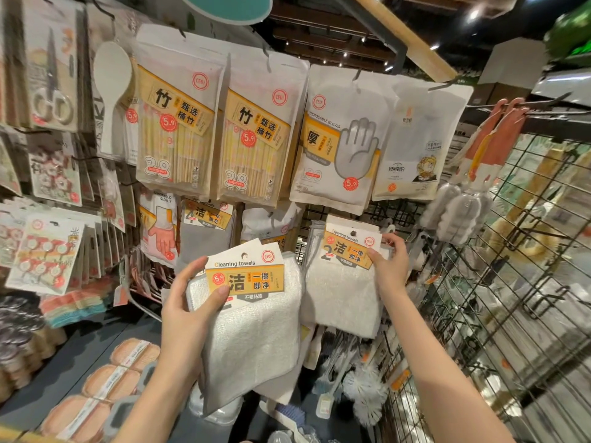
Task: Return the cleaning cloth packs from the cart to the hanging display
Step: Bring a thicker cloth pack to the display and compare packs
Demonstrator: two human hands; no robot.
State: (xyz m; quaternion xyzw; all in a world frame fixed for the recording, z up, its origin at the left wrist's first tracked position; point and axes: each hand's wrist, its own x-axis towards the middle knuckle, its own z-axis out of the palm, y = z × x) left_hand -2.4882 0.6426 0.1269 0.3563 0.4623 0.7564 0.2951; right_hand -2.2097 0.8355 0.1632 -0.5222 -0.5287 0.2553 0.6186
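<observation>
Here the left hand (pixel 188 302) grips one cleaning cloth pack (pixel 252 318) by its left edge, with the thumb lying on the yellow label. This pack is held up in front of the hanging display (pixel 396 215), tilted a little, and it is not on a hook. Its card reads "Cleaning towels", with a red "CFO" stamp, a red "5.9" price dot and large Chinese characters on yellow.

The right hand (pixel 390 263) pinches the right top corner of a second cloth pack (pixel 342 282), which is at the display just beside the first one. Its card shows the same "Cleaning towels" text, a "5.9" dot and a big "2". Whether its hole already sits on the hook, I cannot tell.

Above hang two bags of bamboo chopsticks (pixel 179 123) with "5.9" and "38" on them, then a white bag marked "DISPOSABLE GLOVES" (pixel 339 142) with a grey hand picture and "5.9". To its right hangs another white bag (pixel 415 145) with a small cartoon. Lower left, a bag reads "HOUSEHOLD GLOVES" (pixel 158 228) with a pink glove picture.

At the far left hang scissors (pixel 52 87) and a white rice paddle (pixel 112 87). On the grey shelf (pixel 76 350) below lie pink sponges (pixel 112 378) with paper bands. On the right stands a black wire grid (pixel 499 282), with bottle brushes (pixel 460 212) hanging on it. White brushes (pixel 364 388) stick up below the packs. The room is a shop with dark ceiling and small lights.
</observation>
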